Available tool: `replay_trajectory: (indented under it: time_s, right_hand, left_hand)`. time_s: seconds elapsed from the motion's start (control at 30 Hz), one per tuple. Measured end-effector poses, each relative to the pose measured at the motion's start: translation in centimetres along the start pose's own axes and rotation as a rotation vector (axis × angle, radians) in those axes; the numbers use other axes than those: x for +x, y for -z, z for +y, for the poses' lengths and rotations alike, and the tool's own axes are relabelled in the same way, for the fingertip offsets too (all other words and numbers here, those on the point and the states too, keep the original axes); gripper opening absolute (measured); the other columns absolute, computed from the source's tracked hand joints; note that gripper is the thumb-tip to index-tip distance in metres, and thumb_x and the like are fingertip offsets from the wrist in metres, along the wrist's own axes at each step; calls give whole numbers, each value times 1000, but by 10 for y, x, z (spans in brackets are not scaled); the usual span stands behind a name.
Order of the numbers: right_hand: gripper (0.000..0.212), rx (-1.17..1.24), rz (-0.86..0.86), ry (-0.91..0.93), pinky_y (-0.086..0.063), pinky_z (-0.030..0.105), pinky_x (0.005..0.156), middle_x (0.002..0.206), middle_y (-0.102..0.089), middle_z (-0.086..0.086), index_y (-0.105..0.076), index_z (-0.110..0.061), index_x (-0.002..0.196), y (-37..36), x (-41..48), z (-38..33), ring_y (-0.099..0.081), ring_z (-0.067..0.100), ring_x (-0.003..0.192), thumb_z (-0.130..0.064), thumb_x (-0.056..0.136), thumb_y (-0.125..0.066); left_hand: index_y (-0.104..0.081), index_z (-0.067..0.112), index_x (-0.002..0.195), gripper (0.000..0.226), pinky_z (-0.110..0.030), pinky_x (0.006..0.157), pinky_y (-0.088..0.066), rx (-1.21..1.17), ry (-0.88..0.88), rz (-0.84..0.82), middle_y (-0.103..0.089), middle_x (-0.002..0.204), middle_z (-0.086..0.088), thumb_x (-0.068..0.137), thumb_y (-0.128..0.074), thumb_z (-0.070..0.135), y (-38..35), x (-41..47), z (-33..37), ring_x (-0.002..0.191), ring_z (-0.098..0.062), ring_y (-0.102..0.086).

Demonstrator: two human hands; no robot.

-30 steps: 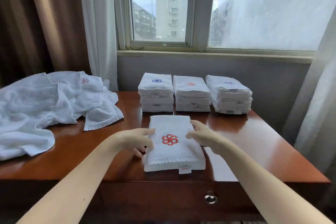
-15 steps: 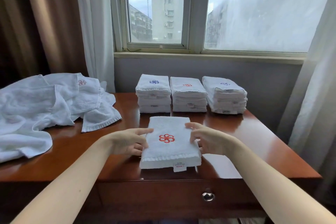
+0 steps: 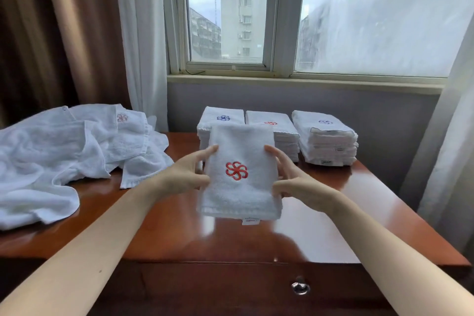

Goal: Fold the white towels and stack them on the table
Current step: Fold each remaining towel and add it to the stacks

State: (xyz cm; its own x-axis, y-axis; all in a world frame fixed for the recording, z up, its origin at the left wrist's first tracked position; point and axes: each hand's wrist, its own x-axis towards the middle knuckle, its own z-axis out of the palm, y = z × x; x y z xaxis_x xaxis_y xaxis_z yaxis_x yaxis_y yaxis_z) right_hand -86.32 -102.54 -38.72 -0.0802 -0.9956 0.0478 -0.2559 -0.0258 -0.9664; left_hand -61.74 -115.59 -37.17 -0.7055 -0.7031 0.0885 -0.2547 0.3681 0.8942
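Both forearms reach forward. The left hand (image 3: 187,174) and right hand (image 3: 295,182) each keep a grip on one side edge of the folded towel (image 3: 238,195), holding it tilted above the counter (image 3: 179,233). Left of the folded towel sprawls a loose towel pile (image 3: 64,156). Behind it stand three folded stacks (image 3: 325,141), and it partly hides the two on the left.

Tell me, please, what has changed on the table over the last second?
The folded towel, which lay flat on the table, is now lifted clear of it, far edge raised. The left hand and right hand, earlier resting at its sides, now grip its edges. The three stacks and the unfolded pile have not moved.
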Motion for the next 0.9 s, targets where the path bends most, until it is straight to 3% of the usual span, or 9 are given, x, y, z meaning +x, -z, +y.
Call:
replay_trajectory:
  time_s: [0.1,0.17,0.23,0.27,0.37,0.53,0.63,0.73,0.9]
  right_hand:
    - [101,5,9,107,-51,37,77,143,-44,6,-22,-43,150,3,21,-14,-61,23,89,19,75,-49]
    - [104,21,13,171,-55,47,82,148,-38,1,-24,-45,148,4,38,-22,-66,29,96,19,70,-49]
    - [106,37,7,235,-50,60,89,150,-36,-3,-27,-47,145,7,58,-28,-63,45,104,28,72,-41]
    - [107,40,3,261,-49,61,88,149,-38,-5,-29,-48,144,9,68,-31,-62,48,102,31,72,-38]
    - [108,9,18,345,-47,46,74,153,-35,-5,-27,-44,146,14,99,-43,-54,35,87,32,71,-37]
    - [102,-23,61,396,-52,42,74,149,-38,-8,-27,-43,148,26,153,-65,-60,28,85,13,65,-47]
    - [102,-22,66,383,-54,38,76,138,-45,-12,-24,-36,151,39,189,-76,-64,25,90,29,74,-39]
    - [101,-14,78,368,-55,28,70,137,-44,-12,-25,-33,152,48,222,-84,-67,16,84,32,75,-36]
    - [97,-29,136,321,-55,21,74,144,-40,-3,-29,-33,150,56,265,-77,-66,-1,88,4,63,-47]
  left_hand:
    - [-28,25,155,87,-24,77,-57,136,-138,62,-52,131,11,82,-55,-15,15,13,12,83,1,-63]
    - [-28,28,154,89,-19,78,-54,164,-183,101,-48,135,12,81,-58,-13,28,25,16,88,0,-62]
    - [-27,30,154,90,-23,83,-55,181,-220,135,-45,140,8,82,-58,-12,41,39,19,97,-9,-61]
    - [-26,30,154,90,-26,86,-56,193,-236,151,-43,143,6,82,-58,-13,47,46,20,101,-13,-61]
    - [-25,31,155,91,-33,90,-56,227,-265,195,-38,148,3,82,-58,-12,65,71,25,104,-19,-60]
    - [-27,36,153,91,-22,76,-57,239,-264,266,-45,143,0,82,-59,-10,97,119,34,98,-21,-62]
    - [-28,36,153,88,-30,85,-58,214,-259,291,-48,142,-1,83,-60,-8,113,149,39,106,-28,-62]
    - [-29,35,152,87,-38,93,-56,184,-243,311,-51,141,0,83,-60,-8,125,178,39,109,-29,-62]
    - [-32,31,153,82,-27,76,-60,85,-162,292,-63,116,10,85,-55,-10,135,218,25,85,-12,-70]
